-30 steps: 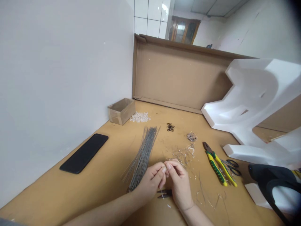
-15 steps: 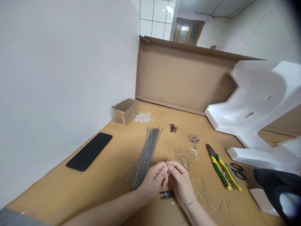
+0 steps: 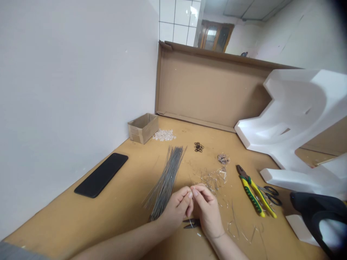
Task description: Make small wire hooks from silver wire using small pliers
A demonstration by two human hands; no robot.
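Observation:
My left hand [image 3: 176, 206] and my right hand [image 3: 207, 209] meet in front of me, fingertips pinched together on a thin wire. Most of that wire is hidden by the fingers; a short curved length [image 3: 191, 222] shows below them. Left of my hands lies a bundle of straight grey wires [image 3: 169, 180]. Just beyond the right hand is a loose heap of bent wire pieces [image 3: 214, 179]. Dark pointed tool jaws [image 3: 192, 224] lie under my hands, the remainder covered by the right hand.
Right are yellow-green pliers [image 3: 253, 193] and scissors [image 3: 272, 195]. Farther back lie black rings [image 3: 198, 147], a wire clump [image 3: 223, 159], small clear pieces [image 3: 164, 135] and a cardboard box [image 3: 143, 129]. A black phone [image 3: 101, 175] lies left; white foam [image 3: 298, 104] stands right.
The view has shifted very slightly, so everything sits a little farther left. Both hands keep the same pinch, with hardly any visible movement.

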